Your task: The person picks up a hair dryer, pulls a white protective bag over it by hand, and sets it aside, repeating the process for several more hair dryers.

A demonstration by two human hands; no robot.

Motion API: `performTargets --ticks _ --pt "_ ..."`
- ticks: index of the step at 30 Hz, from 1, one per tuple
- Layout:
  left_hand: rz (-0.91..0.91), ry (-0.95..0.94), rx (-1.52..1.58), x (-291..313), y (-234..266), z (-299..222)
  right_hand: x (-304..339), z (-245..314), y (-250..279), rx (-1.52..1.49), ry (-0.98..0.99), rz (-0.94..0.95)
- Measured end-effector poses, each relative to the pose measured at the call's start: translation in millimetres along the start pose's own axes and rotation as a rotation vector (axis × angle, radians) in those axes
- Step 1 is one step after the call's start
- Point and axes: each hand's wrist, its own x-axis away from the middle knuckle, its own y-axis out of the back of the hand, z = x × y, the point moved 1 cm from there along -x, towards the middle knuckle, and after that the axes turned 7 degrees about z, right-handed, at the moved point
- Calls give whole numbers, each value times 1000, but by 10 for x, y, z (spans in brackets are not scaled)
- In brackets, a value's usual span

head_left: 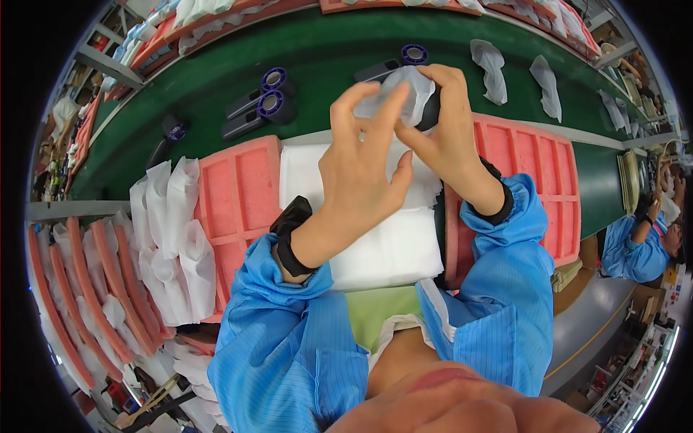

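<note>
A dark hair dryer [430, 110] is in my right hand [453, 126], its end covered by a translucent white bag [417, 90]. My right thumb and fingers are closed round it. My left hand [364, 155] is at the bag's other side, fingers spread and the thumb apart, with a fingertip against the film. Below both hands lies a stack of white bags [386, 249]. Just beyond on the green belt lies another dark hair dryer [379, 70] with a purple-ringed end, partly hidden by the bag and my fingers.
More hair dryers [245, 105] lie left on the green belt [317, 43]; bagged ones [491, 71] lie right. Pink compartment trays [249, 169] flank the stack, with white-wrapped pieces [170, 238] on the left one. Filled trays stand far left. A person in blue [632, 249] is far right.
</note>
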Motion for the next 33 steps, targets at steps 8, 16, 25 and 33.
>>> performTargets --ticks 8,16,25,33 --pt "135 -44 497 -189 274 306 -26 97 85 -514 31 236" --pt "-321 -26 307 -33 327 318 42 1 44 36 -39 212" --pt "-304 -255 48 -25 234 276 104 113 22 29 -140 150" --pt "-218 295 571 -199 283 569 -66 -277 413 -285 -171 451"
